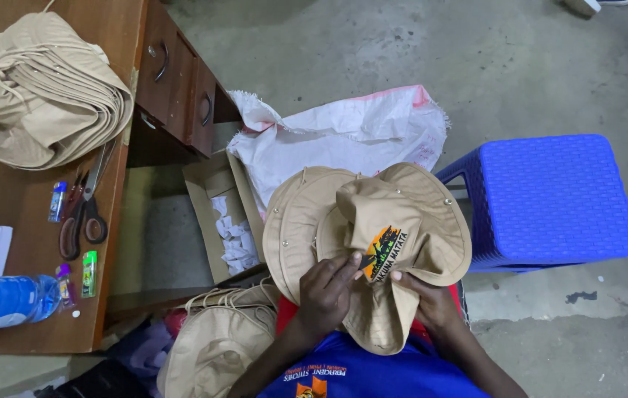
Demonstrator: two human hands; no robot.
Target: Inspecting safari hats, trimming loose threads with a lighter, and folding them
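Note:
I hold a beige brimmed hat [373, 228] over my lap; it has an embroidered green, orange and black badge on its crown. My left hand [326, 291] grips the hat's lower left part, with fingers reaching toward the badge. My right hand [432, 298] holds the hat from below on the right, thumb near the badge's edge and the rest partly hidden by fabric. A second beige hat [218, 343] lies by my left knee.
A wooden desk [34, 214] on the left carries a stack of beige hats [41, 96], scissors [82, 214], lighters and a water bottle [4, 302]. On the floor are a cardboard box [214, 214] of white scraps, a white sack [351, 133] and a blue plastic stool [549, 199].

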